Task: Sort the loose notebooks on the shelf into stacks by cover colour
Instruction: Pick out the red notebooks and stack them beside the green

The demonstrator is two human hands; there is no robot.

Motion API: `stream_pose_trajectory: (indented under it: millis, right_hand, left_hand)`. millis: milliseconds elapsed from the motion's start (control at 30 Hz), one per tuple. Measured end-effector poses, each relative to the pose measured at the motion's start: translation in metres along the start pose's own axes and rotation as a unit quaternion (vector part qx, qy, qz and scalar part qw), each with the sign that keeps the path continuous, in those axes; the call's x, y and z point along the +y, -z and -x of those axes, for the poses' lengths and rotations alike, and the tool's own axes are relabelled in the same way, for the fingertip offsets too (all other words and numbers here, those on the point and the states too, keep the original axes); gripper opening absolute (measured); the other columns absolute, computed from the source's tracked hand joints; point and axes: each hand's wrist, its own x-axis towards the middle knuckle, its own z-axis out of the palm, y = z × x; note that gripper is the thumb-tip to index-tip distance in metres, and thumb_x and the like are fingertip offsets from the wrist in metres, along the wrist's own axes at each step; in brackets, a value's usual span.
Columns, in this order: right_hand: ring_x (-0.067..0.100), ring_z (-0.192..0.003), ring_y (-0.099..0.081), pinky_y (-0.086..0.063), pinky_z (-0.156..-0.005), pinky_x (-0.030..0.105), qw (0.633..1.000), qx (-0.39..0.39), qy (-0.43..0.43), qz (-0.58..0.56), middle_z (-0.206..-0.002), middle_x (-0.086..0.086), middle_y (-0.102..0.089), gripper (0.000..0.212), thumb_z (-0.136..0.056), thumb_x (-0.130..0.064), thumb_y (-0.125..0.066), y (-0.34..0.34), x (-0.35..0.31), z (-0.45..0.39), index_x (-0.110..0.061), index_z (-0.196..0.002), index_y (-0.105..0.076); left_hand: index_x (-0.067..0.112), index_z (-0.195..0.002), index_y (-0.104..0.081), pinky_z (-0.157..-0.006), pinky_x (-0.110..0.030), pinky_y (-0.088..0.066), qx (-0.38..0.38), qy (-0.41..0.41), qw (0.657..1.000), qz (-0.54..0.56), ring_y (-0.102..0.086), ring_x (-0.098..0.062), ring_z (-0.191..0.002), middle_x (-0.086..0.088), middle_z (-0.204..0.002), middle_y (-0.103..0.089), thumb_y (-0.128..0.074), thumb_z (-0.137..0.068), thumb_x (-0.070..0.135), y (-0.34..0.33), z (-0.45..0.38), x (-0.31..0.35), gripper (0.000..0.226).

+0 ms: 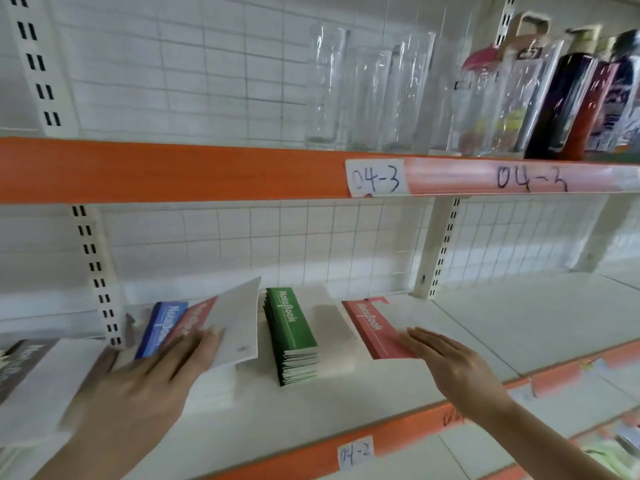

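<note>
- Two bare hands are reaching onto the white shelf (398, 386), the one whose orange front edge is carrying a small paper label (355, 452) reading 04-2.
- We are seeing the left hand (149, 386) blurred; its fingers are lying fairly straight over the near end of a red notebook (197, 318) that is tilting up off the shelf with its pale back cover showing.
- We cannot tell whether a thumb is gripping underneath that notebook, so we are calling the hold uncertain.
- Just behind and to the left of the tilted notebook, a blue notebook (161, 327) is lying flat, partly covered by it.
- We are seeing the right hand (453, 365) flat, fingers straight and close together, with the fingertips resting on the near end of the red stack (372, 327) at the right.
- Between the two hands, a green stack (294, 336) of notebooks is sitting squared up, touched by neither hand.
- At the far left edge, a grey notebook (24, 362) is lying on the neighbouring bay, apart from the others.
- Above, the upper shelf (173, 171) is showing an orange front with handwritten 04-3 tags, and clear glasses (367, 95) are standing on it beside wrapped bottles (568, 98) at the right.
</note>
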Motion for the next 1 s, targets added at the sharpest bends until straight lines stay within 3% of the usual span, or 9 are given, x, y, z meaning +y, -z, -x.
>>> stream_pose_trajectory:
  millis: [67, 133, 267, 433, 600, 700, 800, 900, 1000]
  right_hand:
    - [0.02, -0.098, -0.069, -0.054, -0.082, 0.032, 1.0, -0.018, -0.007, 0.001, -0.11, 0.004, -0.07, 0.044, -0.083, -0.004, -0.039, -0.004, 0.034, 0.006, -0.012, -0.112, -0.071]
    - [0.02, -0.098, -0.069, -0.055, -0.081, 0.032, 1.0, -0.024, -0.007, 0.015, -0.11, 0.004, -0.071, 0.044, -0.082, -0.005, -0.04, -0.016, 0.067, 0.015, -0.012, -0.112, -0.071]
    - [0.018, -0.096, -0.07, -0.054, -0.079, 0.027, 0.998, -0.066, -0.003, -0.015, -0.108, 0.001, -0.072, 0.052, -0.075, -0.003, -0.037, -0.04, 0.12, 0.023, -0.017, -0.11, -0.072]
    - [0.017, -0.092, -0.071, -0.056, -0.074, 0.027, 0.991, -0.127, 0.013, -0.039, -0.102, -0.001, -0.073, 0.057, -0.071, 0.001, -0.033, -0.066, 0.159, 0.005, -0.019, -0.104, -0.075]
    - [0.012, -0.098, -0.068, -0.055, -0.083, 0.03, 0.977, -0.189, 0.03, -0.097, -0.11, -0.008, -0.07, 0.061, -0.066, 0.004, -0.075, -0.104, 0.183, 0.006, -0.032, -0.115, -0.067]
    - [-0.003, -0.123, -0.045, -0.03, -0.106, 0.017, 0.954, -0.273, 0.028, -0.12, -0.138, -0.022, -0.043, 0.049, -0.096, -0.019, -0.044, -0.109, 0.188, 0.01, -0.044, -0.139, -0.041]
    - [0.003, -0.142, -0.02, -0.005, -0.11, 0.012, 0.943, -0.298, 0.014, -0.147, -0.154, -0.017, -0.025, 0.045, -0.101, -0.046, -0.024, -0.12, 0.196, 0.018, -0.042, -0.146, -0.028]
    - [0.002, -0.145, -0.011, -0.005, -0.114, 0.017, 0.923, -0.345, -0.01, -0.171, -0.157, -0.014, -0.019, 0.053, -0.095, -0.05, -0.023, -0.116, 0.199, 0.018, -0.041, -0.147, -0.024]
    - [0.006, -0.143, -0.021, -0.017, -0.112, 0.017, 0.929, -0.332, -0.057, -0.153, -0.156, -0.013, -0.023, 0.055, -0.094, -0.033, -0.038, -0.104, 0.206, 0.019, -0.036, -0.148, -0.027]
  left_hand:
    - [0.007, -0.114, -0.073, -0.053, -0.033, -0.048, 0.011, -0.004, 1.0, -0.022, -0.07, -0.024, -0.067, -0.008, -0.1, -0.074, -0.029, -0.081, -0.006, 0.01, -0.035, 0.03, 0.056]
    - [0.006, -0.116, -0.068, -0.048, -0.028, -0.049, 0.015, -0.015, 0.999, -0.047, -0.069, -0.021, -0.062, -0.008, -0.096, -0.074, -0.024, -0.086, -0.009, 0.0, -0.057, 0.057, 0.056]
    - [0.008, -0.121, -0.06, -0.052, -0.028, -0.054, 0.038, -0.012, 0.999, -0.014, -0.071, -0.022, -0.069, -0.009, -0.102, -0.073, -0.021, -0.09, -0.007, -0.031, -0.075, 0.1, 0.052]
    - [0.009, -0.109, -0.075, -0.059, -0.031, -0.058, 0.054, 0.002, 0.998, -0.017, -0.072, -0.022, -0.073, -0.008, -0.096, -0.073, -0.028, -0.088, -0.008, -0.04, -0.104, 0.146, 0.054]
    - [0.008, -0.113, -0.073, -0.066, -0.035, -0.06, 0.038, -0.004, 0.999, -0.015, -0.073, -0.024, -0.083, -0.01, -0.1, -0.073, -0.027, -0.093, -0.006, -0.047, -0.123, 0.174, 0.052]
    - [0.008, -0.119, -0.066, -0.068, -0.035, -0.06, 0.036, -0.013, 0.999, -0.002, -0.073, -0.023, -0.084, -0.009, -0.101, -0.073, -0.027, -0.094, -0.005, -0.052, -0.138, 0.189, 0.048]
    - [0.009, -0.121, -0.06, -0.068, -0.034, -0.06, 0.042, -0.019, 0.999, 0.013, -0.073, -0.023, -0.083, -0.008, -0.1, -0.074, -0.025, -0.096, -0.003, -0.063, -0.156, 0.209, 0.044]
    - [0.008, -0.123, -0.054, -0.067, -0.033, -0.06, 0.039, -0.025, 0.998, 0.035, -0.073, -0.024, -0.084, -0.009, -0.103, -0.074, -0.024, -0.098, 0.001, -0.082, -0.178, 0.233, 0.04]
    - [0.008, -0.125, -0.051, -0.069, -0.033, -0.06, 0.026, -0.04, 0.998, 0.044, -0.072, -0.025, -0.089, -0.01, -0.11, -0.072, -0.028, -0.095, 0.002, -0.106, -0.199, 0.258, 0.038]
